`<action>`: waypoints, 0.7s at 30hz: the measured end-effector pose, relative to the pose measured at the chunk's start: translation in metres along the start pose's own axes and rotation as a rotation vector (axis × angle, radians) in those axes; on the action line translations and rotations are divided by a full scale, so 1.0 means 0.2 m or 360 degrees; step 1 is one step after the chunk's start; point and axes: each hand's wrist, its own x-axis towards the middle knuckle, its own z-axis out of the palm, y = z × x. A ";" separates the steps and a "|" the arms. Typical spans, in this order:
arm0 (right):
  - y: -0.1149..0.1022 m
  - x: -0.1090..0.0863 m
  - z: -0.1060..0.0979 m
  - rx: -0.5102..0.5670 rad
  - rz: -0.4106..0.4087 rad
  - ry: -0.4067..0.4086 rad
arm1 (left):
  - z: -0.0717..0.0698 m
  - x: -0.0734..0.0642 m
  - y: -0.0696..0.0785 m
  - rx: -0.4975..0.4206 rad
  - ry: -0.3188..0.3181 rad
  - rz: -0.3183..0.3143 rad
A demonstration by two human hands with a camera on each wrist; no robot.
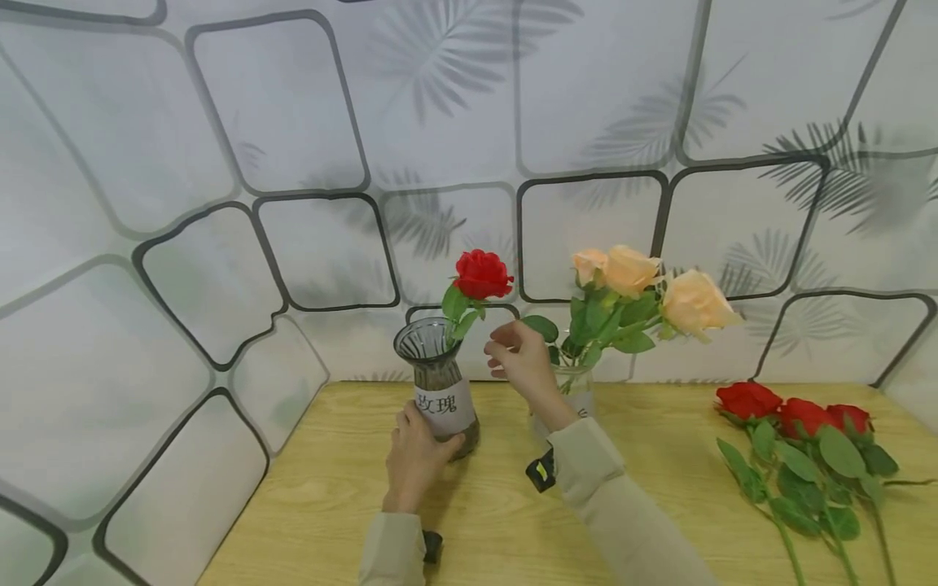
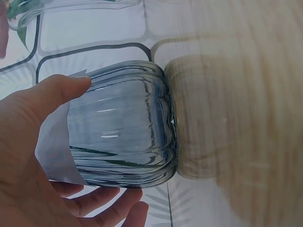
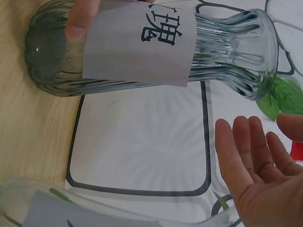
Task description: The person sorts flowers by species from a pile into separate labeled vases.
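Observation:
A smoky ribbed glass vase [image 1: 440, 407] with a white paper label stands at the left of the wooden table. My left hand [image 1: 418, 456] grips its lower part, thumb on one side and fingers round the other, as the left wrist view shows. One red rose [image 1: 483, 274] leans in this vase, its bloom above the rim to the right. Between the two vases, my right hand [image 1: 522, 362] is raised and holds nothing. In the right wrist view its fingers [image 3: 232, 151] are extended and apart from the vase's flared mouth.
Behind my right forearm, a clear glass vase [image 1: 574, 379] holds several peach roses [image 1: 630, 273]. Red roses [image 1: 806, 415] with long leafy stems lie at the table's right side. A patterned white backdrop [image 1: 454, 146] rises behind the table [image 1: 322, 488].

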 end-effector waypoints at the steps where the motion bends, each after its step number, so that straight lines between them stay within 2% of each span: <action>1: 0.00 -0.01 -0.01 0.0003 0.0027 -0.0008 | 0.00 0.00 0.00 0.0000 0.0001 0.0001; 7: 0.00 -0.07 -0.06 0.0057 0.0148 -0.0066 | 0.00 0.00 0.00 0.0010 0.0016 0.0005; 21: -0.01 -0.24 -0.13 0.0043 0.0209 -0.0183 | -0.01 -0.01 0.01 0.0011 0.0005 0.0005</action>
